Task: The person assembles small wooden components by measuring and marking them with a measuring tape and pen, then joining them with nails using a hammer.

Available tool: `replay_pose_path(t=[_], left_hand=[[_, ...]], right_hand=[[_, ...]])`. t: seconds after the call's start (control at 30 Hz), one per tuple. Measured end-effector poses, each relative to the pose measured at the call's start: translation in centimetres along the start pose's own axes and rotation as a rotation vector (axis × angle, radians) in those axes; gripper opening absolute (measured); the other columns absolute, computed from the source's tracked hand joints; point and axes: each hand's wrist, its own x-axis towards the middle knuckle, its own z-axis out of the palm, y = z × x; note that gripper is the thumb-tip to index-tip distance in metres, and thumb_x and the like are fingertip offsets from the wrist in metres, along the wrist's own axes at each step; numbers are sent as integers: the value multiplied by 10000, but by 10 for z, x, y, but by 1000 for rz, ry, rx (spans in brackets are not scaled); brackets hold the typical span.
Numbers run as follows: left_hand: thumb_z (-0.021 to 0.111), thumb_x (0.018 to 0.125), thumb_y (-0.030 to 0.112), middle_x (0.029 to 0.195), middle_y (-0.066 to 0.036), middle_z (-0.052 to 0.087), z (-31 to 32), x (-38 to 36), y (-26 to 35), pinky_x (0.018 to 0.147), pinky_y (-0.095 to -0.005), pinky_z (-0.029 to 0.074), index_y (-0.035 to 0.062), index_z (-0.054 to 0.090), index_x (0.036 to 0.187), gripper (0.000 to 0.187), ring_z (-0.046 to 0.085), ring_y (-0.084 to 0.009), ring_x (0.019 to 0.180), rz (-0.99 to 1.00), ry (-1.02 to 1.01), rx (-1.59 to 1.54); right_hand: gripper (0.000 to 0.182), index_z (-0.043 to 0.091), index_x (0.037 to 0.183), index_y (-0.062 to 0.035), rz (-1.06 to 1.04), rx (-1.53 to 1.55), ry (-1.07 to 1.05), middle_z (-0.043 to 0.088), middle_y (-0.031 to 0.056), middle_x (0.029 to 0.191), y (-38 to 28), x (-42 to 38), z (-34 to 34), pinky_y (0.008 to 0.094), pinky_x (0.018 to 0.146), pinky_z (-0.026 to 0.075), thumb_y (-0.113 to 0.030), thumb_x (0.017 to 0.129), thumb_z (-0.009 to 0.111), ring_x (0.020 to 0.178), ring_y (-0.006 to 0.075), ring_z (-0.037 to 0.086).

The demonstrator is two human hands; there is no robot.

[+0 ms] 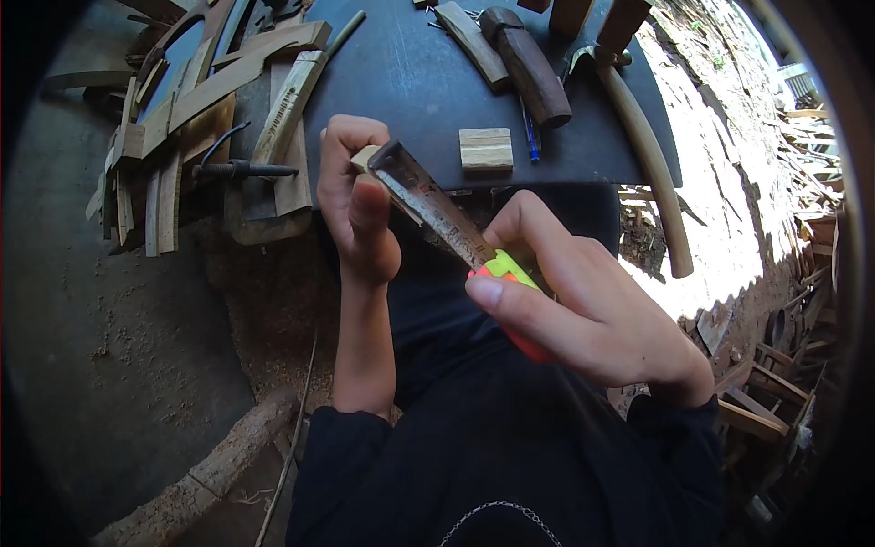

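My right hand [592, 301] is closed around the red and yellow-green handle of a chisel [442, 211]. Its wide, worn steel blade slants up and left towards my other hand. My left hand [351, 187] is raised, its fingers curled on a small light wood piece [365, 158]. The chisel's tip lies by that piece, overlapping it in view; whether the edge touches the wood cannot be made out. Much of the wood is hidden by my fingers and the blade. Just beyond, a small grooved wood block [486, 149] rests on the dark table [392, 68].
A dark wooden mallet-like piece [533, 73], a blue pen [531, 137] and a wood strip [472, 46] lie on the table. A curved-handled tool [647, 150] overhangs its right edge. Wooden parts [200, 109] and a metal rod [241, 170] crowd the left. Scrap wood [766, 392] lies lower right.
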Motion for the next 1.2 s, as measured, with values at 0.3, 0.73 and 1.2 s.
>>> replay_pose_path(t=[0.3, 0.73, 1.2], left_hand=[[395, 1010, 798, 932, -28, 437, 3, -2, -4, 767, -284, 317, 55, 477, 925, 752, 387, -129, 838, 9, -27, 45], [719, 833, 753, 865, -59, 543, 5, 4, -5, 832, -402, 347, 84, 584, 890, 685, 510, -246, 833, 133, -161, 385], [685, 969, 569, 959, -63, 585, -6, 3, -23, 914, -430, 364, 75, 637, 987, 497, 543, -266, 953, 125, -148, 800]], right_hand=[[454, 515, 1130, -21, -16, 30, 55, 655, 193, 810, 22, 2, -3, 453, 755, 497, -473, 1088, 515, 795, 359, 691], [297, 499, 1129, -43, -120, 342, 169, 576, 61, 982, 48, 22, -9, 313, 861, 438, -295, 995, 583, 931, 126, 535], [463, 562, 1115, -6, -368, -555, 650, 688, 221, 922, 17, 73, -41, 482, 819, 542, -393, 924, 728, 866, 404, 715]])
